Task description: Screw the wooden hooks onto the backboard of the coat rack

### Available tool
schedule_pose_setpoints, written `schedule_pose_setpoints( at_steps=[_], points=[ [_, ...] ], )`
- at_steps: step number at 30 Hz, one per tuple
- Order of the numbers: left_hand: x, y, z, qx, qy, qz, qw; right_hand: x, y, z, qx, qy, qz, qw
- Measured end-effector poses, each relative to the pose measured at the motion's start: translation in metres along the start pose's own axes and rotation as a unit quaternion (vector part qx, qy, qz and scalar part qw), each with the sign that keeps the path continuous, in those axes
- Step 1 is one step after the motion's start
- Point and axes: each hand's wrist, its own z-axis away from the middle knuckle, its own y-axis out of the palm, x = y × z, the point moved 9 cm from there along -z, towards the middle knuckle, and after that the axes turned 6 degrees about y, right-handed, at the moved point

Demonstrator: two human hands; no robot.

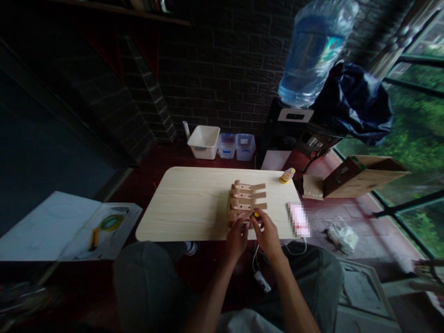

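A brown cardboard model with several parallel strips stands on the light wooden table, right of its middle. The strips carry small dark dots and end in flaps toward the right. My left hand is at the model's near edge, with its fingers closed on the nearest strip. Beside it my right hand pinches a small yellow-and-black tool over the right part of that strip. Its tip is hidden by the fingers, so its exact kind cannot be made out. Both hands are close together.
A yellow-capped clear bottle stands at the table's far right corner. A blurred-out phone-like object lies at the right edge, with a white cable below. Plastic bins, a water dispenser and an open cardboard box are beyond.
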Motion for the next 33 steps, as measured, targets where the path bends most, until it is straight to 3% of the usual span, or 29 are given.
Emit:
schedule_pose_setpoints(
  at_steps=[12,23,33],
  points=[
    [-0.001,0.0,0.0,0.001,0.034,0.007,0.999,0.005,-0.004,0.006,0.003,-0.025,-0.009,1.0],
    [0.002,-0.002,0.001,-0.017,0.032,-0.012,0.999,-0.005,-0.011,0.002,0.001,0.002,-0.006,1.0],
    [0.001,-0.002,0.001,-0.011,0.035,-0.019,0.999,0.002,-0.009,-0.004,0.026,-0.025,0.003,0.999]
  ],
)
